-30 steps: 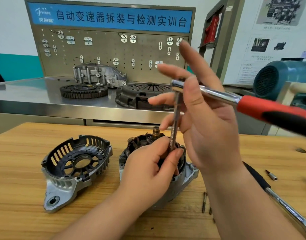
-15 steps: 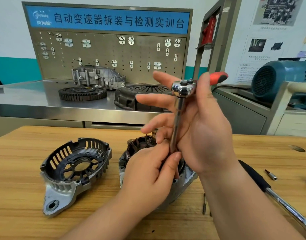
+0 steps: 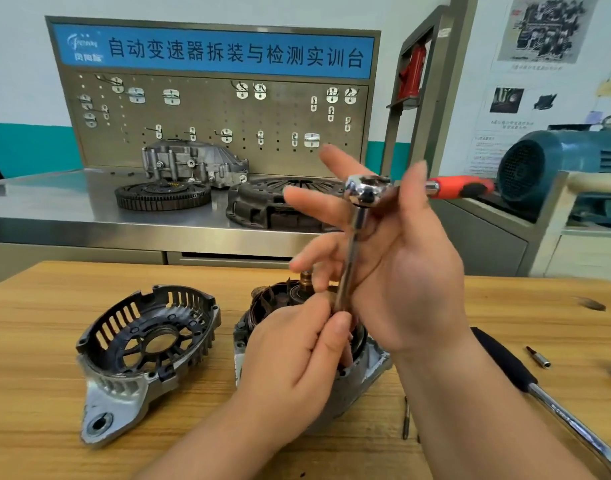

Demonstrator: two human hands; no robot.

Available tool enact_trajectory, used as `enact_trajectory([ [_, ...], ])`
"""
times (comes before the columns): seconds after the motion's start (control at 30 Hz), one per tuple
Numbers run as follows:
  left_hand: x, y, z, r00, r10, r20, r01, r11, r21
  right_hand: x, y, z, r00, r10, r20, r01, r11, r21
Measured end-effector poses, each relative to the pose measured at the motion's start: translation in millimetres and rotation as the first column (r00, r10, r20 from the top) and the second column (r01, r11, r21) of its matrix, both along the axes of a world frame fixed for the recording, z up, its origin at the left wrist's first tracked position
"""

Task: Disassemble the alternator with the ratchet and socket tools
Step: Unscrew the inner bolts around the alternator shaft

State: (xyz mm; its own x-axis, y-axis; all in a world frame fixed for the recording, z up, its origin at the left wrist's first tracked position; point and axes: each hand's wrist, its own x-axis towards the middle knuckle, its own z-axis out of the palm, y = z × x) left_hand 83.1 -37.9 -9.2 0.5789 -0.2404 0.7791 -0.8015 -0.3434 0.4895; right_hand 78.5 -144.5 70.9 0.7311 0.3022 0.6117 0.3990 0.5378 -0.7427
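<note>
The alternator body stands on the wooden table, copper windings and rotor shaft facing up. Its removed end cover lies to the left. A chrome ratchet head with a red-and-black handle sits atop a long extension bar that runs down into the alternator's right side. My right hand holds the ratchet near its head, thumb up and fingers spread. My left hand pinches the bar's lower end; the socket tip is hidden behind it.
A second tool with a black grip and chrome shaft lies at the right, with a small bit beyond it and loose bolts beside the alternator. Behind, a steel bench carries a clutch cover, flywheel and casting.
The ratchet handle has swung from pointing right and toward me to pointing away to the right. My left hand has kept its pinch on the bar.
</note>
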Motion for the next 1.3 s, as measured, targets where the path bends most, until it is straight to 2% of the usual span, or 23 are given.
enact_trajectory([
  [0.07,0.2,-0.2,0.6,1.0,0.016,0.024,-0.017,0.999,0.032,0.8,-1.5,-0.1,0.999,0.028,-0.026,-0.028,0.999,-0.018],
  [0.13,-0.1,-0.2,0.2,1.0,0.016,0.003,-0.016,0.999,0.032,0.3,0.9,-0.8,1.0,-0.006,0.014,0.006,1.0,-0.011],
  [0.27,-0.2,-0.5,-0.6,0.999,0.017,-0.05,-0.019,0.999,-0.036,-2.0,1.5,1.1,0.967,-0.179,0.181,0.177,0.984,0.026],
  [0.33,-0.2,-1.0,-0.2,0.998,0.013,-0.064,-0.015,0.999,-0.041,-4.7,-2.5,5.2,0.917,-0.276,0.287,0.28,0.959,0.028],
  [0.4,-0.2,-1.0,-0.4,0.997,0.03,-0.069,-0.032,0.999,-0.023,-5.1,-4.6,6.7,0.89,-0.316,0.33,0.327,0.945,0.026],
  [0.47,-0.1,-0.5,-0.9,0.997,0.039,-0.063,-0.039,0.999,-0.014,-5.1,-2.8,6.2,0.929,-0.26,0.265,0.262,0.965,0.03],
  [0.57,-0.6,0.7,-0.2,0.999,-0.012,-0.048,0.011,1.0,-0.02,-2.6,0.9,3.5,0.993,-0.091,0.077,0.091,0.996,0.003],
  [0.63,-1.1,0.7,0.9,0.999,-0.011,-0.031,0.011,1.0,0.001,-1.3,0.4,2.8,1.0,0.015,-0.016,-0.015,0.999,-0.029],
  [0.7,-1.1,0.3,1.3,1.0,0.011,-0.023,-0.011,1.0,0.026,-0.1,-0.2,1.9,0.999,0.043,-0.032,-0.045,0.998,-0.05],
  [0.83,-0.7,0.2,0.6,0.998,0.027,-0.051,-0.026,1.0,0.013,-1.1,2.2,1.2,0.99,-0.089,0.108,0.093,0.995,-0.032],
  [0.93,-0.6,-0.5,1.6,0.996,0.024,-0.083,-0.025,1.0,-0.012,-3.4,-0.9,3.5,0.911,-0.27,0.311,0.287,0.958,-0.009],
  [1.03,-0.5,-1.0,1.9,0.996,0.037,-0.076,-0.036,0.999,0.016,-4.0,-3.0,6.3,0.839,-0.337,0.426,0.381,0.924,-0.02],
  [1.1,-0.5,0.2,1.3,0.997,0.038,-0.061,-0.036,0.999,0.027,-3.5,-1.2,5.3,0.885,-0.285,0.368,0.314,0.949,-0.021],
  [1.2,-0.2,1.5,1.0,0.999,0.009,-0.043,-0.008,1.0,0.019,-1.4,1.2,2.2,0.98,-0.117,0.158,0.121,0.993,-0.016],
  [1.3,-0.4,0.7,2.2,1.0,0.004,-0.017,-0.003,0.999,0.04,-0.3,-0.9,1.0,1.0,0.031,-0.001,-0.031,0.999,-0.036],
])
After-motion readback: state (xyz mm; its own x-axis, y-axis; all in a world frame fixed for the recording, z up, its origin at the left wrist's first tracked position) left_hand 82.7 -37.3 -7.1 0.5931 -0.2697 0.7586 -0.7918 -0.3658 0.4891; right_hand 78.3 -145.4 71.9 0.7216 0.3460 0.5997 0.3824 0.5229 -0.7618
